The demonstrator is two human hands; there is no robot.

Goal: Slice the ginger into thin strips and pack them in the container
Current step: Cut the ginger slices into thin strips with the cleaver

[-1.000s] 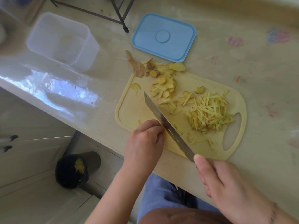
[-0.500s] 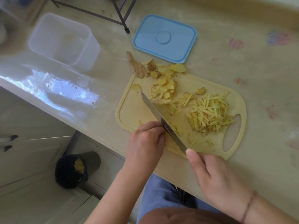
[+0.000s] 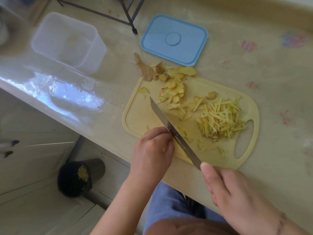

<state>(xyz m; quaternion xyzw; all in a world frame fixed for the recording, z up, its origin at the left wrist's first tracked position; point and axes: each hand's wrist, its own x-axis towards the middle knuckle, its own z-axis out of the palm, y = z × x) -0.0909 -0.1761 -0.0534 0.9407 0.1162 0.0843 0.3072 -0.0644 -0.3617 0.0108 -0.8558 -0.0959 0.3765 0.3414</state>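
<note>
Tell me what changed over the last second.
The steel knife blade slid forward across the yellow cutting board, then drew partly back, gripped throughout by the right hand. The left hand stayed curled beside the blade. Ginger strip pile, clear plastic container and blue lid unchanged.

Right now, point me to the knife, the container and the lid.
knife point(image 3: 171, 128): head view, middle of the blade's flat.
container point(image 3: 94, 53): head view, its right side wall.
lid point(image 3: 186, 48): head view, flat top beside the round dimple.
</note>
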